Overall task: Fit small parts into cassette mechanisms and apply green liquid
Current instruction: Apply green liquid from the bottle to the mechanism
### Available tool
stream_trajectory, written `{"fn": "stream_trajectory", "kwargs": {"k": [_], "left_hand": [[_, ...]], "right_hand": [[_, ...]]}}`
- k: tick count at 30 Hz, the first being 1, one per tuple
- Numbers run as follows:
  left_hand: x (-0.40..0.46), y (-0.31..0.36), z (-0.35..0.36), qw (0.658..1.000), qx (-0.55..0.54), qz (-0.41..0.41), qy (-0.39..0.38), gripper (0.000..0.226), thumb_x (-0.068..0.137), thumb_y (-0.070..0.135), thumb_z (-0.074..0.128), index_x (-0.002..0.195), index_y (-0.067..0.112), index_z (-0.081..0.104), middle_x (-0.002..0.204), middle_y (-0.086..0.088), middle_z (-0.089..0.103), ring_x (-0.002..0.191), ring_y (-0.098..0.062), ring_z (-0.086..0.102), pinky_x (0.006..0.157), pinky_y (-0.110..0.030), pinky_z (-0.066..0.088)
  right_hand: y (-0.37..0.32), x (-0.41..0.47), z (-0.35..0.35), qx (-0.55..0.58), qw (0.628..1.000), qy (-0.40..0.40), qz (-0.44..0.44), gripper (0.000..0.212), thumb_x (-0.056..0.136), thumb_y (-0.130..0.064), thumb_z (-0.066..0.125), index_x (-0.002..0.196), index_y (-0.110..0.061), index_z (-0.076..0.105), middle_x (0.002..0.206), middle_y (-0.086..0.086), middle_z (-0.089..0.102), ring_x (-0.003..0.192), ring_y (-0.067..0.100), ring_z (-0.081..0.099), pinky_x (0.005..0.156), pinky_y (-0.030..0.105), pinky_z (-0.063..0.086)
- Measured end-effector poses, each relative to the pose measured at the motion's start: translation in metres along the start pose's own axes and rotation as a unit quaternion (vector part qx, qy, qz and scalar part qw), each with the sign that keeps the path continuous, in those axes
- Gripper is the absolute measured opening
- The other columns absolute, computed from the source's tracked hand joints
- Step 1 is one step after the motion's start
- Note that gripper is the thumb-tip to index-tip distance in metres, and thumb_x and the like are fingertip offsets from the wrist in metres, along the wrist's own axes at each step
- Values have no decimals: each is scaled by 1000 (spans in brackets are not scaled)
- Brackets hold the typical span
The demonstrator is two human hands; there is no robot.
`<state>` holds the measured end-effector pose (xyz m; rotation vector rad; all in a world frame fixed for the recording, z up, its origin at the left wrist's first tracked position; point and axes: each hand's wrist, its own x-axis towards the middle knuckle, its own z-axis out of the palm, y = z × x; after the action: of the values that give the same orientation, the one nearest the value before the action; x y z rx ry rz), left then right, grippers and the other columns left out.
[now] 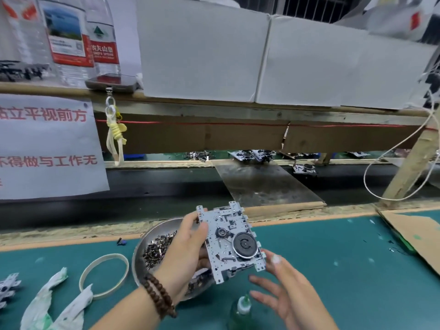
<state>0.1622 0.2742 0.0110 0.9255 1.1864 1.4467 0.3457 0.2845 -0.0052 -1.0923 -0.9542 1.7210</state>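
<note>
My left hand [188, 246] grips a silver cassette mechanism [231, 241] by its left edge and holds it tilted above the green mat. A black flywheel [245, 244] sits on its face. My right hand [283, 294] hovers just below and to the right of it, fingers spread, empty, with the fingertips near its lower right corner. A small bottle of green liquid [240, 310] stands upright on the mat under my right hand. Behind my left hand a metal bowl [142, 248] holds several small dark parts [159, 248].
On the green mat [333, 258] lie a pale rubber band [104, 275], a green-stained white rag [54, 303], another mechanism [7, 287] at the left edge and cardboard [414, 229] at the right. A dark conveyor [166, 186] with a clear plate [262, 186] runs behind.
</note>
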Motion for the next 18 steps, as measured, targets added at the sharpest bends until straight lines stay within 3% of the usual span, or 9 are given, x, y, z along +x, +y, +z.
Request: {"fn": "stream_trajectory", "kwargs": {"k": [3,8,11,13,15,18], "left_hand": [[13,-6,17,999,6,-25,-28,23,98,25,39,119,26,49,95,-11,72,61,-19,62,46,-24,48],[40,-14,32,991,65,-93,-69,29,99,28,37,127,23,41,111,-17,62,56,-16,59,49,-23,50],[53,-21,43,982,114,-123,-83,43,98,36,36,138,25,28,133,-15,47,78,-21,62,59,-26,55],[61,-27,49,978,145,-123,-89,53,97,38,38,144,25,17,143,-9,38,94,-16,55,56,-17,54],[70,-34,51,971,174,-123,-105,59,96,34,44,144,22,11,128,-9,47,84,-12,53,49,-12,49],[79,-42,53,968,145,-164,-122,51,93,17,53,136,16,25,87,-10,50,66,-18,61,47,-22,51]], "right_hand": [[-2,10,0,75,997,13,34,11,91,-10,51,93,-3,60,84,12,54,51,23,66,37,26,49],[0,22,-15,106,991,61,46,8,89,-4,57,92,2,60,71,18,64,46,21,65,35,22,47],[-2,31,-24,110,990,77,49,8,89,-4,55,89,3,60,64,19,66,52,25,62,36,21,48],[-4,38,-29,93,991,93,38,7,89,-3,57,87,4,60,63,17,67,61,29,62,38,23,50],[-9,43,-31,63,992,111,22,9,88,-4,59,83,3,60,60,15,68,63,29,63,42,26,52],[-14,60,-35,0,990,140,2,11,90,-11,59,80,-6,60,72,12,65,69,26,60,57,32,45]]}}
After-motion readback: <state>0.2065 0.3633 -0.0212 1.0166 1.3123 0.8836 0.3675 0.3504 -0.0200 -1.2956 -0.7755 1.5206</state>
